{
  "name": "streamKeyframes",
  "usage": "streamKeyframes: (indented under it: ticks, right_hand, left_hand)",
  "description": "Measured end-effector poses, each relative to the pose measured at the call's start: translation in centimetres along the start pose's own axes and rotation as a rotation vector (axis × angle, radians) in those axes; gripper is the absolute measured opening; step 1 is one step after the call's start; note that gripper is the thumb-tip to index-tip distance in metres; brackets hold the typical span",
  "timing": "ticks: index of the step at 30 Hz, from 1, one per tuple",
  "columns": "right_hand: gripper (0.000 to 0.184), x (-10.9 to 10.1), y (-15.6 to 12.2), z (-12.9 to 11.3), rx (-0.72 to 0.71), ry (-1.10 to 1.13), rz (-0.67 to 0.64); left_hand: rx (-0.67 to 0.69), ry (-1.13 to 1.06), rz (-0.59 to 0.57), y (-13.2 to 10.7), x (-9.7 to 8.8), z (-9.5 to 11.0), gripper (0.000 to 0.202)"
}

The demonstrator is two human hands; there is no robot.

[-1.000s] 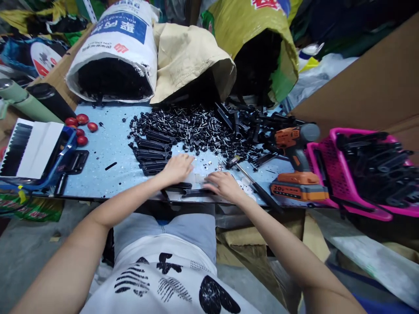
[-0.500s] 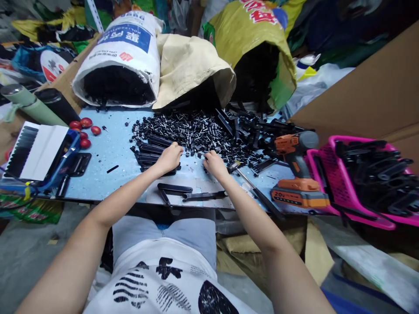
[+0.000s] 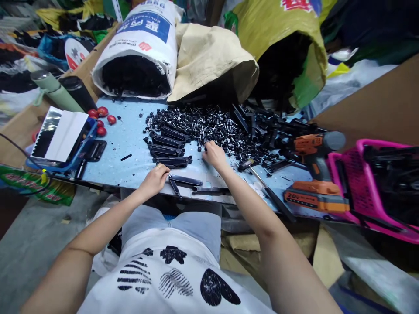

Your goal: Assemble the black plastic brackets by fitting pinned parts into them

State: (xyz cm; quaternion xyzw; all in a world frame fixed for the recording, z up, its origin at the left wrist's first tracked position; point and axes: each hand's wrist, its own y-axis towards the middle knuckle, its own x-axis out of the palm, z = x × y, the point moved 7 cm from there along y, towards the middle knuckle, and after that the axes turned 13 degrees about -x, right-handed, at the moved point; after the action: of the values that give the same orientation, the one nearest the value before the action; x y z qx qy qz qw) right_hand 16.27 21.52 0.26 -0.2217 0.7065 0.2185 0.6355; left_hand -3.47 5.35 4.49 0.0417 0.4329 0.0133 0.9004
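Observation:
My left hand (image 3: 157, 178) has come to the table's front edge, its fingers pinched at the left end of a black hinged plastic bracket (image 3: 186, 180). The bracket lies flat in a V shape, beside another long black plastic piece (image 3: 211, 190). At the near rim of a heap of small black-headed metal pins (image 3: 193, 120) is my right hand (image 3: 214, 155). Its fingers are closed, and whatever is between them is too small to make out. Several long black plastic parts (image 3: 168, 150) lie in a row between my left hand and the heap.
A hammer (image 3: 265, 187) and an orange cordless drill (image 3: 316, 174) lie to the right, before a pink basket (image 3: 355, 183) of black parts. Open sacks (image 3: 209, 56) line the back. Red fruits (image 3: 102, 112), bottles (image 3: 54, 89) and a blue tray (image 3: 70, 152) are at left.
My left hand has moved from the row of black parts toward me, to the hinged bracket. My right hand stays by the pins. The whole view has shifted a little.

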Motion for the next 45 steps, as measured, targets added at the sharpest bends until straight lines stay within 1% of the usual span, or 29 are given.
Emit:
streamKeyframes:
  ticks: [3,6,8,9,10,12,14,16,20,23,26,28,30,31,34,36,38,42,44,45]
  right_hand:
    - [0.029,-1.5,-2.5,0.0,-0.045,0.154,0.123]
    - [0.027,-3.5,-5.5,-0.8,-0.128,0.283,0.236]
    - [0.024,-4.6,-7.4,-1.3,-0.131,0.374,0.276]
    - [0.023,-4.9,-8.2,-1.6,-0.122,0.426,0.280]
    - [0.023,-5.1,-9.0,-2.0,-0.112,0.477,0.275]
    - [0.023,-5.3,-10.1,-2.9,-0.111,0.555,0.241]
    - [0.023,-5.1,-10.8,-3.9,-0.145,0.586,0.192]
    - [0.022,-4.9,-11.0,-4.7,-0.188,0.584,0.148]
    - [0.017,-4.6,-10.9,-5.9,-0.312,0.510,0.116]
    - [0.018,-4.1,-11.1,-6.7,-0.404,0.418,0.120]
    - [0.024,-2.9,-11.7,-7.3,-0.483,0.355,0.136]
    - [0.025,-2.1,-12.3,-7.4,-0.527,0.359,0.192]
    - [0.023,-1.4,-13.0,-7.0,-0.567,0.377,0.251]
    - [0.025,-1.0,-13.3,-6.7,-0.591,0.383,0.262]
    - [0.044,0.2,-14.0,-5.8,-0.639,0.369,0.236]
    - [0.049,0.8,-14.0,-5.2,-0.662,0.350,0.215]
    - [0.049,1.1,-13.8,-4.8,-0.708,0.329,0.178]
    - [0.047,1.6,-13.4,-4.6,-0.778,0.224,0.095]
    - [0.046,1.8,-13.3,-4.6,-0.772,0.122,0.072]
    - [0.047,1.8,-13.2,-4.5,-0.738,0.066,0.082]
  left_hand:
    - [0.022,0.042,-0.012,-0.1,0.5,0.5,0.019]
    - [0.089,0.107,-0.100,-0.1,1.2,1.4,0.020]
    - [0.120,0.157,-0.155,-0.2,1.7,1.6,0.021]
    - [0.118,0.168,-0.154,-0.2,1.8,1.5,0.022]
    - [0.104,0.167,-0.126,-0.2,1.9,1.3,0.022]
    - [0.081,0.134,-0.021,-0.4,1.8,0.7,0.022]
    - [0.113,0.104,0.088,-0.8,1.8,0.3,0.021]
    - [0.204,0.121,0.140,-1.3,2.2,0.2,0.023]
    - [0.354,0.244,0.145,-1.9,3.1,-0.1,0.026]
    - [0.441,0.282,0.160,-2.3,3.0,-0.4,0.024]
    - [0.444,0.355,0.196,-2.5,2.8,-0.3,0.025]
    - [0.434,0.401,0.210,-2.5,3.1,0.4,0.027]
    - [0.486,0.425,0.174,-2.6,4.2,1.7,0.034]
    - [0.531,0.437,0.130,-2.6,5.0,2.5,0.037]
    - [0.625,0.490,-0.024,-2.2,7.6,3.8,0.047]
    - [0.652,0.511,-0.085,-1.8,8.6,3.9,0.050]
    - [0.676,0.512,-0.101,-1.5,8.9,3.8,0.049]
    - [0.703,0.524,-0.105,-1.6,8.6,3.6,0.049]
    - [0.705,0.534,-0.105,-1.7,8.5,3.9,0.049]
    - [0.694,0.540,-0.101,-1.7,8.4,4.1,0.049]
